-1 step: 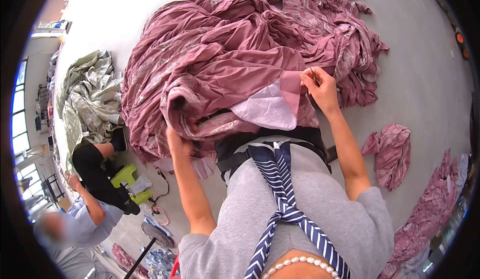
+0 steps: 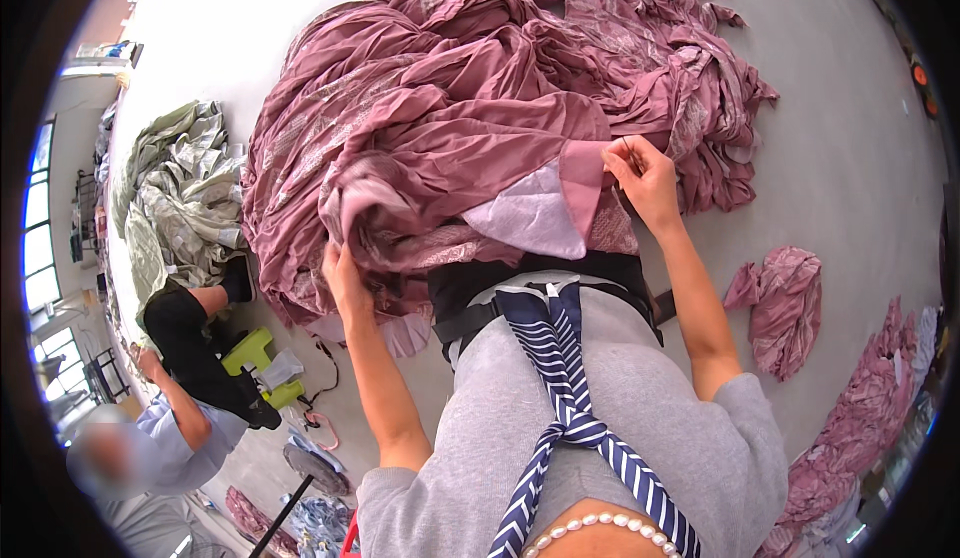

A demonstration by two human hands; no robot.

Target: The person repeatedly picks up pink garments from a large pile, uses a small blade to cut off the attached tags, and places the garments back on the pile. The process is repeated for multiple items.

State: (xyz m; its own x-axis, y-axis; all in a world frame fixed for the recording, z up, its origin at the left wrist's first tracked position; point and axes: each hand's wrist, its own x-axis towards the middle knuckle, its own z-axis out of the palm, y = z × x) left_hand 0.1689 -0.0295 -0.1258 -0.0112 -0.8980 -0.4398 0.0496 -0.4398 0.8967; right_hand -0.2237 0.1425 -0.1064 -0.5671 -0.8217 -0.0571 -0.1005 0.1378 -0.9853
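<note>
A large heap of dusty-pink patterned fabric point(image 2: 470, 88) spreads before me, its near part reaching my lap. At its near left side my left hand point(image 2: 346, 280) is closed on a fold, its fingertips partly hidden by cloth; the fold above is blurred by motion. My right hand point(image 2: 642, 176) pinches the corner of a plain pink edge, thumb against fingers. Something thin and dark shows at those fingers, too small to name. Between my hands, nearer the right, a pale lilac underside point(image 2: 535, 210) is turned up.
Left of the heap lies a pale green fabric pile point(image 2: 185, 193). A seated co-worker point(image 2: 190, 398) is at the lower left, beside a lime-green stool point(image 2: 250, 353). A small pink bundle point(image 2: 788, 308) rests on the grey floor to my right, with another pink pile point(image 2: 860, 428) beyond.
My left hand has moved slightly up and left, and the fold above it has flopped over, covering the dark hollow. My right hand stays nearly still at the corner.
</note>
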